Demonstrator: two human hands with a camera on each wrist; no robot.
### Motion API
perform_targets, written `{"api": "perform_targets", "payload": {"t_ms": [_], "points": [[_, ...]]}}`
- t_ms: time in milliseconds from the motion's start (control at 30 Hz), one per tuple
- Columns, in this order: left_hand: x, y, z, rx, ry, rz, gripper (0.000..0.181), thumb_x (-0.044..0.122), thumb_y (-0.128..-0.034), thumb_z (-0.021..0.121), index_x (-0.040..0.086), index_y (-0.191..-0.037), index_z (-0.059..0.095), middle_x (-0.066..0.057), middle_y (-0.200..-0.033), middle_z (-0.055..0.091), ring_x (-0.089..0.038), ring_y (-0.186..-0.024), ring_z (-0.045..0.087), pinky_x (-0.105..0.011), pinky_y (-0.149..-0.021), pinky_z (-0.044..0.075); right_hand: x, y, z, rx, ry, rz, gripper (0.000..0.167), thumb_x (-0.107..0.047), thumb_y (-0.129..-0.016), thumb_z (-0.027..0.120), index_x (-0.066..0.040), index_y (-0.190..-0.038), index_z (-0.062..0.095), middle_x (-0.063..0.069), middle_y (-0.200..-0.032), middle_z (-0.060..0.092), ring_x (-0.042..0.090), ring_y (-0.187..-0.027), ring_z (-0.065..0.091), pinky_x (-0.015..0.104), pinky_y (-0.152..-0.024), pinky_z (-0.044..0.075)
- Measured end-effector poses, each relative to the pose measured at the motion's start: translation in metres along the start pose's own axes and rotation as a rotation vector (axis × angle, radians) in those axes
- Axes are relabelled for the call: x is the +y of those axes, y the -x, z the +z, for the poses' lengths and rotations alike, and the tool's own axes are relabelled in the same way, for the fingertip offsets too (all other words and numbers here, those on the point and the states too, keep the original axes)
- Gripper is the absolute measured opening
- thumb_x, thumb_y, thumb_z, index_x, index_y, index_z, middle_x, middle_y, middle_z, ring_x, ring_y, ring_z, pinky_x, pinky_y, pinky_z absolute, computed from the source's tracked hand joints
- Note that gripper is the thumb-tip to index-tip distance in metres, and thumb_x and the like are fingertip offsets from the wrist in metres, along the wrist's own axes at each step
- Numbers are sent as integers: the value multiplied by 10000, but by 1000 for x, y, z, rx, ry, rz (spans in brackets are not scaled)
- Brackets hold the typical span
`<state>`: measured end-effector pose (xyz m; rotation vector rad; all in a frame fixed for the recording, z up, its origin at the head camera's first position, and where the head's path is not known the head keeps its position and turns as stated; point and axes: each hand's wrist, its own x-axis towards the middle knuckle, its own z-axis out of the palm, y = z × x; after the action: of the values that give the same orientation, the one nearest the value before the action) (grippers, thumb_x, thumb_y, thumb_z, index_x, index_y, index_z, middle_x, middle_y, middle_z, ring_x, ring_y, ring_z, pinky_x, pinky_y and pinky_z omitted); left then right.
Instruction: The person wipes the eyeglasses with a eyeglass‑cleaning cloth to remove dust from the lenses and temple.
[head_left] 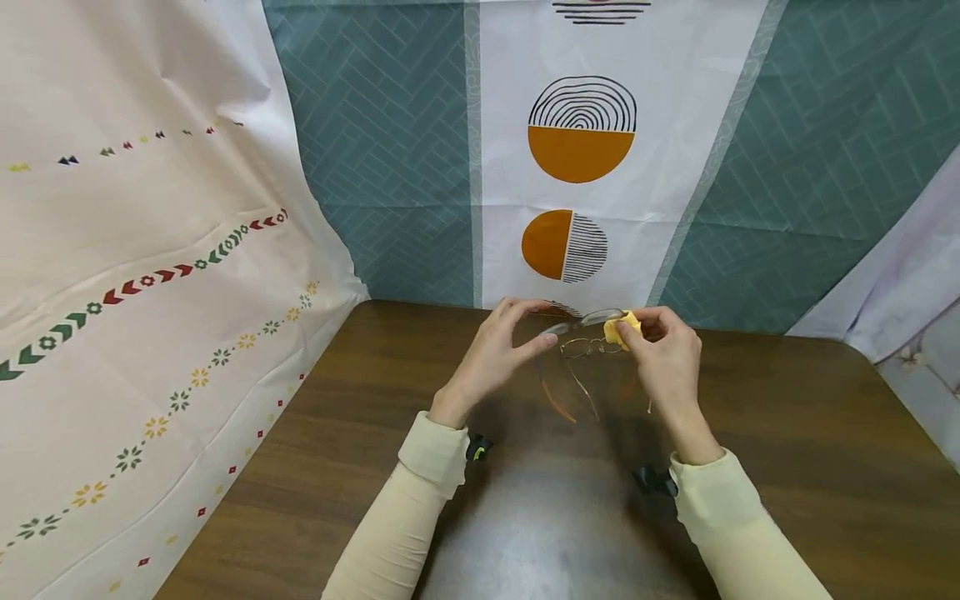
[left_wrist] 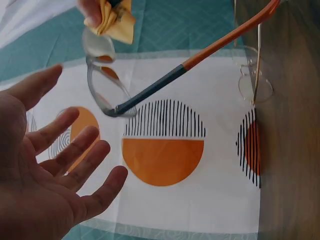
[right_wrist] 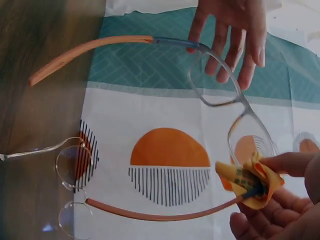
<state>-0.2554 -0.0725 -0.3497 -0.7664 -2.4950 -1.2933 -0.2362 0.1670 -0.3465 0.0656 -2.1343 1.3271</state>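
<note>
Clear-framed eyeglasses (right_wrist: 245,106) with orange-and-dark temples are up in the air between both hands, temples unfolded. My right hand (head_left: 671,354) pinches a yellow cloth (right_wrist: 250,181) wrapped around one hinge corner of them, thumb on one side and fingers on the other. At the opposite lens, my left hand (head_left: 491,350) is held with its fingers spread. The left wrist view shows a gap between those fingers and the frame (left_wrist: 155,86). Beyond and below is a second pair of eyeglasses, thin gold wire-rimmed ones (right_wrist: 59,170), near the table's back edge.
A dark brown wooden table (head_left: 315,467) spreads under the hands. Behind it hangs a teal and white curtain (head_left: 390,167) printed with orange half-circles. Cream patterned fabric (head_left: 150,333) drapes along the left side, with pale cloth (head_left: 885,258) at the right.
</note>
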Motion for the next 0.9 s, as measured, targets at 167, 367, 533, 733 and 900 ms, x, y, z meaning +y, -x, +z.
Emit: {"api": "perform_targets", "payload": {"t_ms": [167,367,533,733,900], "points": [[2,0,6,-73,39,-12,327,335,-1039,665,155,-1312,685,29,-1319,638,-162,-1326,535,-372,-1125,420,-4,3,-2,-80,47,-101,165,-75,-909,808,12,-1044,769,167,-857,732,45,-688,575,126,-586,420],[5,1,7,-161,61,-58,268,342,-1029,680,161,-1217,745,56,-1212,716,-170,-1232,603,-372,-1076,461,-14,8,-3,-110,72,-232,166,-12,-892,809,21,-1050,771,142,-871,733,147,-688,564,97,-598,401],[4,1,8,-167,91,-27,225,306,-997,730,145,-1143,789,55,-1120,753,-126,-1123,642,-380,-1020,509,-18,11,-3,-105,83,-261,176,-8,-893,808,17,-1062,765,132,-862,713,172,-688,555,107,-600,386],[5,0,12,-177,161,25,168,248,-943,798,118,-1049,810,52,-1025,768,-64,-1001,663,-320,-934,545,-16,11,1,-63,148,-324,218,-3,-890,812,40,-1092,742,175,-938,718,256,-751,605,191,-655,413],[7,0,15,-113,168,12,162,264,-926,817,131,-1018,825,81,-957,782,-52,-915,678,-257,-837,552,-16,11,1,-54,144,-359,243,-10,-920,779,45,-1154,744,198,-1022,741,294,-829,635,297,-701,444]]}}
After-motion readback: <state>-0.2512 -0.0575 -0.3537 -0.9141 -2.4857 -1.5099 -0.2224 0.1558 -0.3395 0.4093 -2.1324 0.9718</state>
